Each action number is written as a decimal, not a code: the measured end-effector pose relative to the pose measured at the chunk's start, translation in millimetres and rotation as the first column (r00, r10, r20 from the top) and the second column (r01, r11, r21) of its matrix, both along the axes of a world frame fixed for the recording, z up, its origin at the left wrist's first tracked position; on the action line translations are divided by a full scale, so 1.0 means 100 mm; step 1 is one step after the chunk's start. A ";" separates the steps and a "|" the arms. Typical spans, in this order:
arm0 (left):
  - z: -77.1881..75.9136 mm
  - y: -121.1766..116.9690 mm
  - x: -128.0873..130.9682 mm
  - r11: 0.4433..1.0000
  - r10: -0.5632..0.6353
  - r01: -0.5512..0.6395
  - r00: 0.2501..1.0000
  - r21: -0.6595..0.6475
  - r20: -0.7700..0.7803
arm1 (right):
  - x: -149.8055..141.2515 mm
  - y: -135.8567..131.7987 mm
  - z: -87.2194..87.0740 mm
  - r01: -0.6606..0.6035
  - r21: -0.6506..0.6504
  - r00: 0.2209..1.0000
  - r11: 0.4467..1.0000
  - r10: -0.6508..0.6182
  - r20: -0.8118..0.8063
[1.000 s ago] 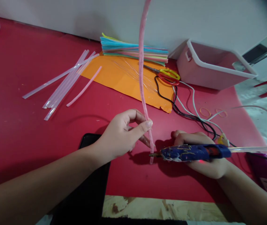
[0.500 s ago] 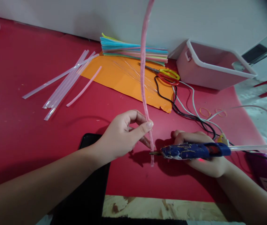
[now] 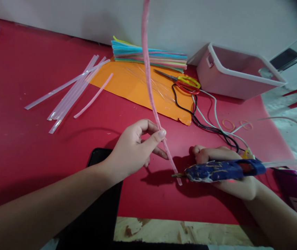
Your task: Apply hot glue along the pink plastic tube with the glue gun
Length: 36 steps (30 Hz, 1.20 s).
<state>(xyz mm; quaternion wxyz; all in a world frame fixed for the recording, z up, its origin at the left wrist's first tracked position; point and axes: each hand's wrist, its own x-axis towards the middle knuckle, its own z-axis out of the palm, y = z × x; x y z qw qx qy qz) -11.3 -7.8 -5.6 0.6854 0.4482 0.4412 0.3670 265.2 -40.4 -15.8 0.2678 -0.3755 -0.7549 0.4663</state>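
Observation:
My left hand (image 3: 135,147) pinches a long pink pipe cleaner (image 3: 148,74) between thumb and finger. It rises past the top of the view, and its lower end slants down to the right. Wrapped around a worn blue hot glue gun (image 3: 213,171), my right hand (image 3: 232,184) keeps the gun lying sideways with its nozzle pointing left. The nozzle crosses over the pipe cleaner near its bottom end; whether they touch I cannot tell. A clear glue stick (image 3: 289,161) sticks out of the gun's back. The trigger fingers are partly hidden beneath the gun.
On the red table (image 3: 33,146) lie several clear glue sticks (image 3: 70,92) and a short pink pipe cleaner (image 3: 93,96). Behind are an orange envelope (image 3: 127,81), bundled pipe cleaners (image 3: 130,52), scissors (image 3: 187,83), cables (image 3: 206,126) and a pink bin (image 3: 226,78). A black object (image 3: 98,205) sits under my left forearm.
The pipe cleaner has tilted, its top going left and its lower end right. My left hand has shifted slightly left and up, while the glue gun has moved a little right.

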 end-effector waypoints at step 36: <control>0.01 -0.05 -0.01 0.997 -0.033 0.033 0.999 0.067 -0.006 | -0.01 0.02 0.00 0.019 0.084 0.997 0.996 -0.024 0.068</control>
